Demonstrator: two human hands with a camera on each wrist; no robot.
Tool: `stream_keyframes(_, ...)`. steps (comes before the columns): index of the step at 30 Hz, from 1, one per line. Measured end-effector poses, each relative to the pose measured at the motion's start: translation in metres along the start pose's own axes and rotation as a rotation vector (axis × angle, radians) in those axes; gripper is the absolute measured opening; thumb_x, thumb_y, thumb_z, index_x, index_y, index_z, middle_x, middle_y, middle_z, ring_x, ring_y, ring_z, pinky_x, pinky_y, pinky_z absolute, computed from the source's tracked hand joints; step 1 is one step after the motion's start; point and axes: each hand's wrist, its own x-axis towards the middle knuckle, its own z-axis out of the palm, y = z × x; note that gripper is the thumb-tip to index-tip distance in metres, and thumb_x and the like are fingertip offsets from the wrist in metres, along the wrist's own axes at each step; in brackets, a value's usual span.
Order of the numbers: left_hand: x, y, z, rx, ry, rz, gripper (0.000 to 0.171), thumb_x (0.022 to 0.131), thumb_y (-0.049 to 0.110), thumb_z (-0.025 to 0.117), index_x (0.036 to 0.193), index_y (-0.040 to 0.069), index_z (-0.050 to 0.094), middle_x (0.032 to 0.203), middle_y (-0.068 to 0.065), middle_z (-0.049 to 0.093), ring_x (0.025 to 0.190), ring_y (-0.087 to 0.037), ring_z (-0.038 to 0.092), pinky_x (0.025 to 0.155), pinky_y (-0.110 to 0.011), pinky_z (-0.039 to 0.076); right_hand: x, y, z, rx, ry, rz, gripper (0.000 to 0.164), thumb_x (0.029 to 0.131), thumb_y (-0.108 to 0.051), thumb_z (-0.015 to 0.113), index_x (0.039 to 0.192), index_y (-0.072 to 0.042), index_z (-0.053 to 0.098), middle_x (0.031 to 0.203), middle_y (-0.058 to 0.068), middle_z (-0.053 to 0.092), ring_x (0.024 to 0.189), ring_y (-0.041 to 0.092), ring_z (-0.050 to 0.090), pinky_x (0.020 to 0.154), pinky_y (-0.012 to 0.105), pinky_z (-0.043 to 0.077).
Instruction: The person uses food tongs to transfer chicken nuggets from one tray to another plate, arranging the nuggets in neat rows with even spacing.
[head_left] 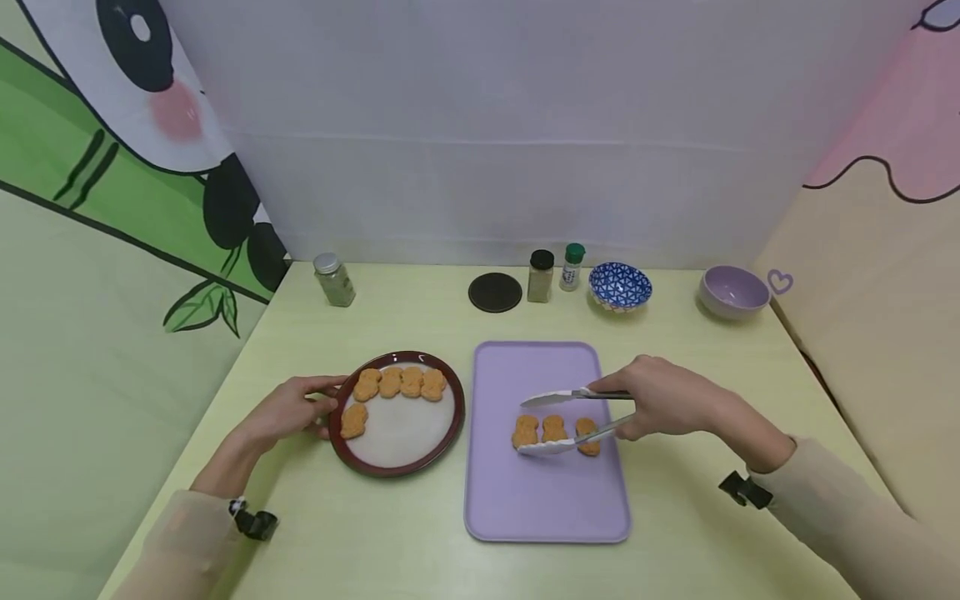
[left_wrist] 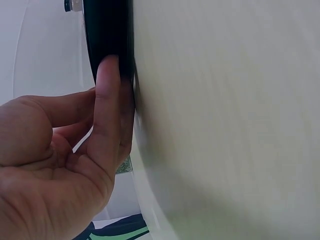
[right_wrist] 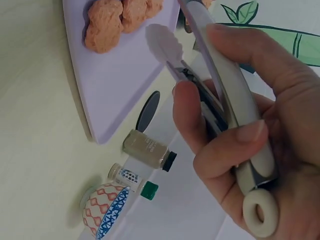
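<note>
1. Right hand (head_left: 663,396) is gripping tongs (head_left: 607,395), their arms spread; three nuggets (head_left: 554,427) are lying just beyond its fingertips on the tray (head_left: 536,500).
2. Left hand (head_left: 296,408) is holding the plate (head_left: 390,435) by its rim, near five nuggets (head_left: 411,381).
3. Sleeved forearms (head_left: 847,504) are reaching inward from both sides.
4. Nuggets are showing lumpy, waisted shapes; tray corners are curving.

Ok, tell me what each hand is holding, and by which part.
The right hand grips the tongs by their handles; the left hand holds the brown-rimmed plate by the left side of its rim.
</note>
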Motion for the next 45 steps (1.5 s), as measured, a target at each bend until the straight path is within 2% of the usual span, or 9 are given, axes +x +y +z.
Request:
stream_keyframes(5,0.0,-0.003,-0.001,-0.001,0.003,-0.01,0.045,0.095,0.009,0.053,0.14,0.008,0.046,0.131,-0.025,0.047,0.084,-0.025,0.062,0.064,-0.036,0.055,0.001,-0.003,0.004,0.021,-0.005,0.002,0.052,0.07,-0.02,0.079,0.119,-0.01,0.067,0.097,-0.008,0.068,0.058,0.004,0.046,0.048,0.022,0.042)
stream_keyframes(11,0.0,-0.006,-0.002,-0.004,-0.004,-0.007,0.046,0.096,0.009,0.053,0.141,0.008,0.045,0.132,-0.024,0.046,0.082,-0.024,0.063,0.064,-0.036,0.055,0.003,-0.006,0.002,0.02,-0.012,0.009,0.05,0.071,-0.019,0.08,0.119,-0.01,0.067,0.098,-0.009,0.068,0.058,0.004,0.045,0.048,0.022,0.041)
stream_keyframes(16,0.002,-0.008,-0.004,-0.007,-0.007,0.02,0.044,0.096,0.009,0.053,0.14,0.008,0.047,0.127,-0.023,0.05,0.08,-0.024,0.063,0.062,-0.036,0.055,0.011,-0.016,-0.006,0.016,0.018,-0.02,0.051,0.071,-0.02,0.079,0.12,-0.011,0.067,0.086,-0.012,0.066,0.055,0.003,0.041,0.046,0.021,0.037)
stream_keyframes(20,0.003,-0.008,-0.005,-0.011,-0.005,0.038,0.043,0.096,0.009,0.053,0.138,0.009,0.049,0.125,-0.022,0.052,0.078,-0.025,0.064,0.061,-0.036,0.055,0.036,-0.037,-0.014,-0.01,0.057,-0.083,0.052,0.071,-0.023,0.079,0.121,-0.013,0.066,0.07,-0.014,0.057,0.052,0.004,0.038,0.045,0.021,0.035)
stream_keyframes(22,0.004,-0.009,-0.006,-0.012,-0.002,0.035,0.043,0.096,0.01,0.053,0.138,0.01,0.049,0.126,-0.021,0.052,0.079,-0.024,0.064,0.061,-0.036,0.055,0.054,-0.049,-0.014,-0.034,0.068,-0.125,0.053,0.072,-0.024,0.078,0.122,-0.014,0.066,0.068,-0.013,0.056,0.053,0.005,0.039,0.046,0.021,0.037)
stream_keyframes(27,0.003,-0.011,-0.005,-0.015,-0.005,0.03,0.044,0.095,0.01,0.054,0.139,0.01,0.048,0.127,-0.022,0.051,0.086,-0.025,0.062,0.062,-0.036,0.056,0.103,-0.081,-0.004,-0.08,0.049,-0.178,0.052,0.074,-0.028,0.078,0.124,-0.019,0.065,0.089,-0.011,0.065,0.064,0.009,0.048,0.056,0.023,0.043)
stream_keyframes(31,0.004,-0.011,-0.004,-0.02,-0.006,0.021,0.044,0.095,0.01,0.054,0.139,0.012,0.048,0.129,-0.021,0.05,0.088,-0.025,0.062,0.063,-0.037,0.056,0.13,-0.096,0.006,-0.079,0.027,-0.216,0.052,0.075,-0.027,0.077,0.125,-0.021,0.064,0.09,-0.012,0.063,0.067,0.01,0.048,0.06,0.025,0.043)
stream_keyframes(37,0.004,-0.007,-0.002,-0.015,-0.006,0.025,0.045,0.095,0.01,0.055,0.139,0.012,0.048,0.129,-0.021,0.05,0.089,-0.025,0.061,0.063,-0.037,0.056,0.149,-0.101,0.018,-0.026,0.0,-0.232,0.052,0.074,-0.025,0.076,0.124,-0.019,0.064,0.087,-0.012,0.062,0.062,0.007,0.046,0.055,0.023,0.04)
stream_keyframes(45,0.004,-0.005,-0.003,-0.01,-0.004,0.018,0.045,0.095,0.009,0.054,0.139,0.011,0.048,0.131,-0.022,0.049,0.089,-0.025,0.061,0.063,-0.036,0.056,0.157,-0.104,0.03,-0.019,0.003,-0.24,0.052,0.074,-0.026,0.077,0.124,-0.015,0.064,0.08,-0.008,0.061,0.058,0.007,0.04,0.051,0.022,0.034)
